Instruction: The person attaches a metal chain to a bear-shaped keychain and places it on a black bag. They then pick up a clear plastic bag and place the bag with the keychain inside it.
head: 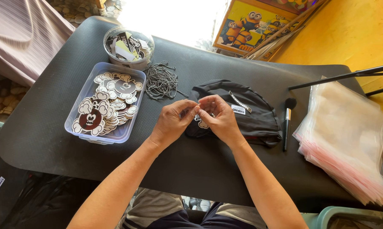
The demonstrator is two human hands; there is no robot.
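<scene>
My left hand [173,121] and my right hand [219,118] meet over the middle of a black table [47,123], fingertips pinched together. Between them sits a small white-and-black die-cut tag [202,124], mostly hidden by my right fingers; a thin chain seems pinched at my left fingertips, too small to be sure. Just behind my hands lies a folded black cloth item [251,112] with a small white label. A tangle of ball chains [161,81] lies left of the cloth.
A clear plastic tray [123,131] of matching die-cut tags sits at left, a round clear tub [128,46] of paper slips behind it. A black brush [287,121] lies right of the cloth. A stack of clear bags [348,140] fills the right edge.
</scene>
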